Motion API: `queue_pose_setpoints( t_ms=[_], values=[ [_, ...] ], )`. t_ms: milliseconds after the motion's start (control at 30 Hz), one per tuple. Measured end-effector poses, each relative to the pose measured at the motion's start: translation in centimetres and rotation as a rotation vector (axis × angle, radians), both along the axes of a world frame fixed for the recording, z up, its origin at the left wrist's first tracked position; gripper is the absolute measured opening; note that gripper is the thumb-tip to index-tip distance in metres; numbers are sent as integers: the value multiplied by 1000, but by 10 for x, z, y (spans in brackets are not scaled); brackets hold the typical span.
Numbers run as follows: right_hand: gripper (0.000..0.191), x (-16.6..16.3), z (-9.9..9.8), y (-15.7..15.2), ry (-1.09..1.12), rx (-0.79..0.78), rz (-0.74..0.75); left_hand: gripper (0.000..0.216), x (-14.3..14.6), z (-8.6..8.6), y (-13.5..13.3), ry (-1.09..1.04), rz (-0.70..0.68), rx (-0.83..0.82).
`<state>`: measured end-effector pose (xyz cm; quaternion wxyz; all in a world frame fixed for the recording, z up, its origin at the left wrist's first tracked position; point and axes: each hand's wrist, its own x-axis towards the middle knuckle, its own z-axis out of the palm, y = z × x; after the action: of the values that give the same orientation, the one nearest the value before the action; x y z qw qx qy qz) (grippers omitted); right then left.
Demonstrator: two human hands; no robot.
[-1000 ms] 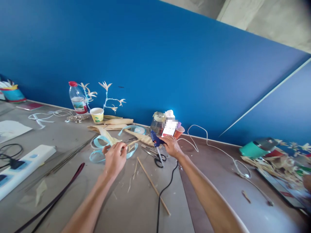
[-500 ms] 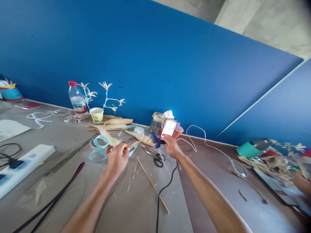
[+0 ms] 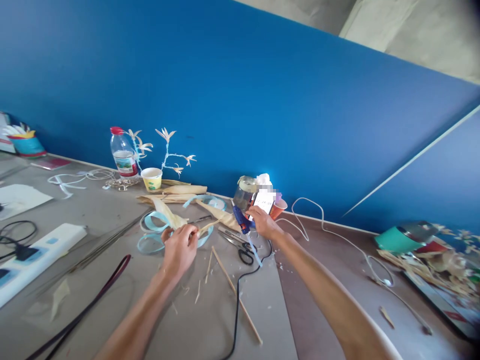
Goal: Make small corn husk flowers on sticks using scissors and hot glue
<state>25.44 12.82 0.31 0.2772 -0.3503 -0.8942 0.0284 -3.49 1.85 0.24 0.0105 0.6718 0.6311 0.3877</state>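
My left hand (image 3: 180, 248) is closed in a pinch above the grey tabletop, and a thin pale strip of dried corn husk (image 3: 210, 225) sticks out from its fingertips. My right hand (image 3: 263, 223) is closed around the handle of a blue hot glue gun (image 3: 242, 220), most of the handle hidden behind the fingers. The gun's nozzle points up and left, and a clear glue stick (image 3: 256, 252) trails from its back. Just behind my right fingers a phone (image 3: 264, 201) leans with its screen lit. Scissors (image 3: 242, 250) with black handles lie between my hands.
Light blue ribbon (image 3: 152, 242) and husks (image 3: 225, 216) lie around my left hand. A paper cup (image 3: 151, 179) with husk-flower branches stands near a bottle (image 3: 123, 159). A stick (image 3: 236, 295), the gun's black cord (image 3: 237, 310) and a power strip (image 3: 48, 257) occupy the table.
The glue gun has tilted, its glue stick swinging down and right. The phone screen changed from partly red to mostly white with dark digits. My left hand has barely moved.
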Motion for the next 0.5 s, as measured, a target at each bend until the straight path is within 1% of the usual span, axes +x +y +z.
queue_pose_setpoints(
  t_ms=[100, 167, 233, 333, 367, 400, 467, 500],
  values=[
    [36, -5, -5, -9, 150, 46, -120, 13, 0, 2, 0, 11, 14, -7],
    [32, -8, -2, -21, 296, 46, -214, 13, 1, 3, 0, 13, 12, -8],
    [26, -9, 7, -40, 397, -12, -274, 13, 2, 3, -1, 8, 3, -5],
    [22, -11, 27, -80, 513, -95, -344, 12, 4, 5, -3, -16, -23, -25],
    [21, -13, 34, -96, 525, -126, -344, 12, 4, 5, -3, -29, -32, -41],
    [19, -17, 40, -112, 512, -162, -312, 13, 5, 5, -3, -46, -37, -56],
    [17, -28, 47, -139, 417, -237, -215, 14, 6, 5, -2, -80, -47, -85],
    [17, -35, 48, -149, 342, -254, -164, 14, 7, 5, -2, -98, -56, -96]
  ],
)
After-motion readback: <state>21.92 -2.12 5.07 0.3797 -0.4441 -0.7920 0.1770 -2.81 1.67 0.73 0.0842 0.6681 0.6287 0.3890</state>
